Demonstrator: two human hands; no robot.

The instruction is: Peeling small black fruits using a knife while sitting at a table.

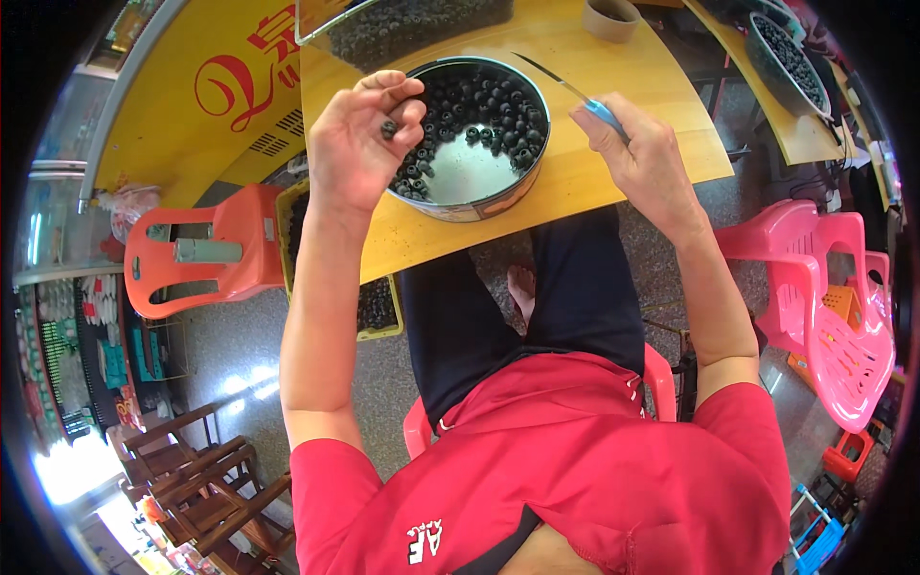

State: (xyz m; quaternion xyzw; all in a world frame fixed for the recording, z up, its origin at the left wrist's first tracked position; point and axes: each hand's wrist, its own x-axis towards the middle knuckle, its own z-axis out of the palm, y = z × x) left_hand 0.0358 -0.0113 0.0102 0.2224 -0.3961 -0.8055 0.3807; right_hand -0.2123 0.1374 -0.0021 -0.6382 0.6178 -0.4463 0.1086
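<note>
My left hand (pixel 347 158) is raised over the left rim of a round metal tin (pixel 479 209), palm turned up and fingers curled. A small dark round piece (pixel 388 129), like a nut or small fruit, is held in its fingers. Many similar dark pieces (pixel 498 101) lie in the tin, heaped toward the far side, and its pale bottom shows in the near middle. To the right of the tin, my right hand (pixel 647 158) grips the light blue handle of a knife (pixel 606 117). Its thin blade points up and left, above the table and apart from the tin.
A clear tub (pixel 412 29) of dark pieces and a small beige bowl (pixel 610 19) stand farther back on the wooden table (pixel 661 72). Below its left edge is a yellow crate (pixel 383 331). An orange chair (pixel 206 249) stands left, pink chairs (pixel 815 278) right.
</note>
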